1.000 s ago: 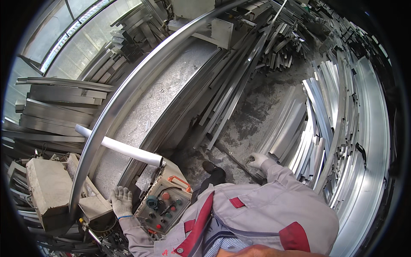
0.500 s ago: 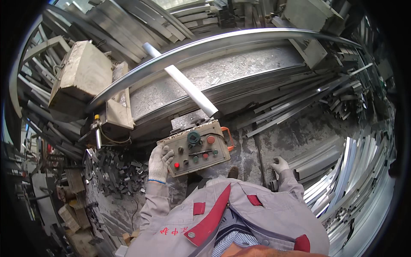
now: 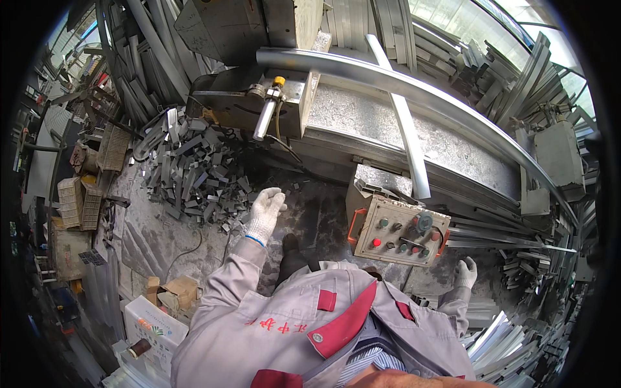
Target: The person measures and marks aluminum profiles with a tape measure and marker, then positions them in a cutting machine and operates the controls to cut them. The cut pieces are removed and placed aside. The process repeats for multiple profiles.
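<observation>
My left hand (image 3: 266, 212), gloved, is positioned left of centre in the frame, above the floor, fingers loosely bent; it grips nothing visible. Half a second ago this hand was at the left edge of the control panel (image 3: 402, 234); it is now clear of it. The panel is located right of centre, having been near the middle of the frame; the whole view has swung round. Its face carries round buttons and knobs, with an orange handle at each side.

My right hand (image 3: 465, 273), also gloved, is at the lower right, near the panel and apart from it. Its fingers are relaxed and slightly curled; I see no object in them.

A long metal profile (image 3: 401, 84) extends from the upper middle toward the right edge. A pale bar (image 3: 406, 132) crosses beneath it, near end just above the panel. A heap of metal offcuts (image 3: 197, 171) lies left of my left hand.

Limits of view: the machine housing (image 3: 284, 26) is cut off by the top edge. My jacket (image 3: 259, 310) covers part of the right forearm. The dark rim obscures detail at the far left.
</observation>
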{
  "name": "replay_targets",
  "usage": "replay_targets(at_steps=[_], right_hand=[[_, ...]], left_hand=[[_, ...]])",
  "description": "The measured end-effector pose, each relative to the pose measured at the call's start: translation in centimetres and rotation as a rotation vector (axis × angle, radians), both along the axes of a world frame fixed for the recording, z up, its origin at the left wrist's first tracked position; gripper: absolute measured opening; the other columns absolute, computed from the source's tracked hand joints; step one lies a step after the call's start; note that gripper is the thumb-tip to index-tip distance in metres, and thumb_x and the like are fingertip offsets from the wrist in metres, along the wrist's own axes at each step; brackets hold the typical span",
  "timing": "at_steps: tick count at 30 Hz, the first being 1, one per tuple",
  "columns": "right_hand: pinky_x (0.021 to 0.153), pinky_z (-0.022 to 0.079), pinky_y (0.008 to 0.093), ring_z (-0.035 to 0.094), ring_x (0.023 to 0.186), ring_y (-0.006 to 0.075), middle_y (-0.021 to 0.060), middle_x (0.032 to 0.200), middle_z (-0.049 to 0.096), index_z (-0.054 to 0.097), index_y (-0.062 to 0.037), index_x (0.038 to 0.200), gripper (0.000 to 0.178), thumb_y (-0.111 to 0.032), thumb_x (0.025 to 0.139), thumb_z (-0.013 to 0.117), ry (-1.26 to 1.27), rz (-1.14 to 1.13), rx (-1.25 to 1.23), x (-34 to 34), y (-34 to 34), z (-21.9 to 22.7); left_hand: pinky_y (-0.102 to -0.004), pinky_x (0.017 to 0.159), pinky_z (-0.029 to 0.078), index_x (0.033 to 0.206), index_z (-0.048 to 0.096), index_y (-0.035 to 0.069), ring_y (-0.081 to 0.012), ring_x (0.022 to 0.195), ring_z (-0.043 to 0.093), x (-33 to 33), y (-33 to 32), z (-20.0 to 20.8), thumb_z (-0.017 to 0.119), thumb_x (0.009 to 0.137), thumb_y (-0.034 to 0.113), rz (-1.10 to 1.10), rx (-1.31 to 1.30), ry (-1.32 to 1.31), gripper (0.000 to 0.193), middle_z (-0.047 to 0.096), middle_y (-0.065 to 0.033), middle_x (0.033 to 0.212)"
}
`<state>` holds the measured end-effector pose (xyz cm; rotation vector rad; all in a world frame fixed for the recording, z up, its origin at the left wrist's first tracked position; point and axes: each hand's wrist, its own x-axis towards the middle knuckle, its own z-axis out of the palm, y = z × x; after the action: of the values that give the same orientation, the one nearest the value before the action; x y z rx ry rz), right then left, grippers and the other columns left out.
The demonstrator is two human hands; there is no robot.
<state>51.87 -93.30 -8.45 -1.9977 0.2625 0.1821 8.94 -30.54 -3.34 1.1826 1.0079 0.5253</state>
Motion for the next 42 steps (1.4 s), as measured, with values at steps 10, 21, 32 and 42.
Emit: replay_targets(at_steps=[10, 21, 32, 42], right_hand=[[0.089, 0.06, 0.0415, 0.067, 0.119, 0.0324, 0.0172, 0.152, 0.053, 0.029, -0.0155, 0.166, 0.096, -0.034, 0.09, 0.086, 0.153, 0.193, 0.363, 9.0, 39.5, 11.4], [0.104, 0.05, 0.0614, 0.058, 0.109, 0.0375, 0.0155, 0.119, 0.061, 0.059, -0.0131, 0.134, 0.057, -0.047, 0.093, 0.079, 0.575, -0.018, 0.854, 22.2, 71.2, 4.8], [0.094, 0.06, 0.0655, 0.066, 0.11, 0.0411, 0.0181, 0.121, 0.065, 0.062, -0.0093, 0.126, 0.047, -0.031, 0.09, 0.082, 0.375, -0.05, 0.914, 21.4, 71.1, 4.2], [0.091, 0.064, 0.0561, 0.069, 0.105, 0.0367, 0.0162, 0.121, 0.065, 0.064, -0.01, 0.127, 0.047, -0.033, 0.09, 0.083, 0.317, -0.072, 0.914, 23.1, 68.5, 4.1]], left_hand=[[-0.026, 0.078, 0.057, 0.137, 0.064, 0.009, -0.0124, 0.091, 0.073, -7.6, 6.6, 0.3, 0.07, 0.107, 0.034, 0.235, -0.113, 0.112, 0.039, 0.073, -0.0045, 0.119], [-0.0285, 0.082, 0.056, 0.137, 0.064, 0.01, -0.0124, 0.095, 0.073, -9.1, 1.2, 4.1, 0.069, 0.107, 0.033, 0.32, -0.066, 0.267, 0.037, 0.074, -0.0033, 0.12], [-0.0308, 0.092, 0.058, 0.135, 0.063, 0.0, -0.0144, 0.1, 0.071, -0.4, 3.8, 0.8, 0.069, 0.107, 0.013, 0.017, -0.114, 0.109, 0.032, 0.073, -0.0077, 0.117], [-0.0289, 0.09, 0.058, 0.135, 0.062, -0.003, -0.0134, 0.1, 0.069, -0.9, 11.3, -0.6, 0.071, 0.105, 0.014, 0.002, -0.124, 0.282, 0.035, 0.072, -0.009, 0.114]])
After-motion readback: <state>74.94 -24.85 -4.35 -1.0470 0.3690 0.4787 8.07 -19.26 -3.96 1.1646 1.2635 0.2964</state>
